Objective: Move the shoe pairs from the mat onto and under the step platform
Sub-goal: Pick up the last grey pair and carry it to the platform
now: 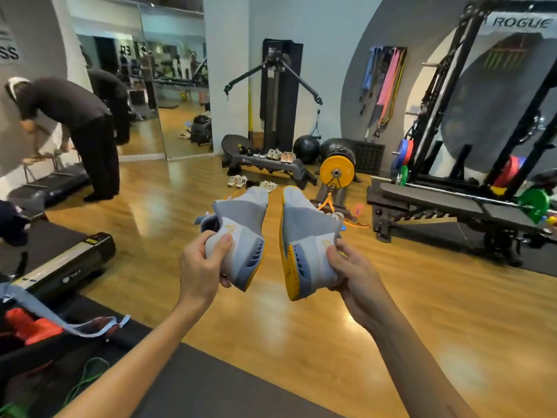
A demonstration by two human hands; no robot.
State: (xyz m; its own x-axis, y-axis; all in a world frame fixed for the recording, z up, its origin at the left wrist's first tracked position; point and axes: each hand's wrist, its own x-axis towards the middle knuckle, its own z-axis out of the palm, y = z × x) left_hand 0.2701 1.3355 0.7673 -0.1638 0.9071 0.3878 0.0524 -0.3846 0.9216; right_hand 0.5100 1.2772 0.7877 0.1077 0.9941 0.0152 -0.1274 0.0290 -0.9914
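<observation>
left hand (pixel 200 267): fingers clasp heel of left shoe (pixel 241 233) | right hand (pixel 351 273): fingers clasp heel of right shoe (pixel 307 233) | both shoes aloft, toes forward

We hold a grey-and-yellow high-top shoe (pixel 241 236) in our left hand (pixel 200 267), its mate (pixel 307 242) in our right hand (pixel 355 276), side by side above the wooden floor (pixel 422 312), dark step platform (pixel 268 164) far ahead carrying pale sneakers (pixel 281 155), more sneakers (pixel 238 181) under it, black mat (pixel 196 381) below our arms.
</observation>
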